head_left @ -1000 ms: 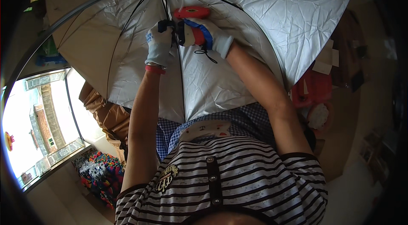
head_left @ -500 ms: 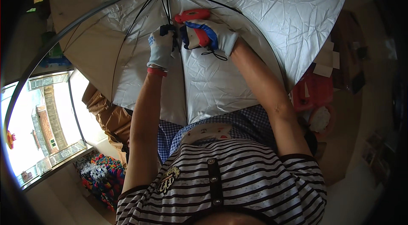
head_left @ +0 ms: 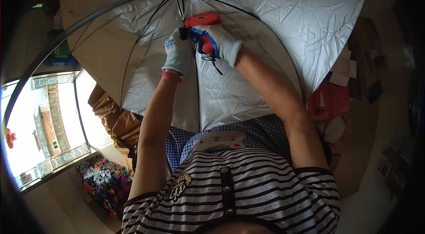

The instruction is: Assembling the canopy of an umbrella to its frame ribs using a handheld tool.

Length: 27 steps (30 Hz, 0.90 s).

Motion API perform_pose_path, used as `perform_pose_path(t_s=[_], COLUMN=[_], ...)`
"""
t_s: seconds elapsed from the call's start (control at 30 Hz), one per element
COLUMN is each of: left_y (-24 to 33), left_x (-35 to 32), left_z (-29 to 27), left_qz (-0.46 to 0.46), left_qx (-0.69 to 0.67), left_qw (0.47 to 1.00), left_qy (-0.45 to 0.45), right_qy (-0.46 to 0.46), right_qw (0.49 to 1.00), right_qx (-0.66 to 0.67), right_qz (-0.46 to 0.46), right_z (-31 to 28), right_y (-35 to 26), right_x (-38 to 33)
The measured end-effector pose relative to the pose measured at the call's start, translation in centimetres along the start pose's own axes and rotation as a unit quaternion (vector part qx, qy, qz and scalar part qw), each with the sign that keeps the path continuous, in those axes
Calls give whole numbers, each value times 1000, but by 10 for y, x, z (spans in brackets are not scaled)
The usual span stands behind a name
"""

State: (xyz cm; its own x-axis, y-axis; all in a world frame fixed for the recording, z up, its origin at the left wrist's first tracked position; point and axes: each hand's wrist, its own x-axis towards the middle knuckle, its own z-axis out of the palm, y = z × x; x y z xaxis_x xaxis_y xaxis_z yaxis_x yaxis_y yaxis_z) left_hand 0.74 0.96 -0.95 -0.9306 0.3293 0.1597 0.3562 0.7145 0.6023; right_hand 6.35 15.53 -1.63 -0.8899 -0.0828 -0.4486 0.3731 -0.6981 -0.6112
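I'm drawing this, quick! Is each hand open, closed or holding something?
Left hand: closed, at the open umbrella; exactly what it grips is hidden.
Right hand: closed, holding a red tool.

Blue-and-white checked apron (head_left: 268,128): spread at the person's front, with the near edge of an open umbrella's silver canopy (head_left: 239,97) lying over it.
Brown surface at right (head_left: 352,167): bore a red container (head_left: 327,105) and, just beside it, a round orange tub (head_left: 347,128) with white contents (head_left: 334,129).
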Motion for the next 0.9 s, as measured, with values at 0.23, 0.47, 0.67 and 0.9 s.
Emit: perform_pose_path(t_s=[0.23,0.47,0.67,0.9], left_y=[-24,-22,12,3], left_x=[64,40,-47,-40], left_z=[-83,-90,-5,23], left_qz=[94,84,-7,-16], left_qx=[256,132,176,214], left_qw=[960,958,984,975], left_qy=[60,241,-1,-56], right_qy=[-84,-54,97,185], right_qw=[993,954,888,826], right_qx=[78,-140,-131,-214], right_qz=[8,-258,-429,-488], right_z=[12,-3,-21,-24], right_y=[-10,29,33,17], right_x=[-29,-26,-23,-19])
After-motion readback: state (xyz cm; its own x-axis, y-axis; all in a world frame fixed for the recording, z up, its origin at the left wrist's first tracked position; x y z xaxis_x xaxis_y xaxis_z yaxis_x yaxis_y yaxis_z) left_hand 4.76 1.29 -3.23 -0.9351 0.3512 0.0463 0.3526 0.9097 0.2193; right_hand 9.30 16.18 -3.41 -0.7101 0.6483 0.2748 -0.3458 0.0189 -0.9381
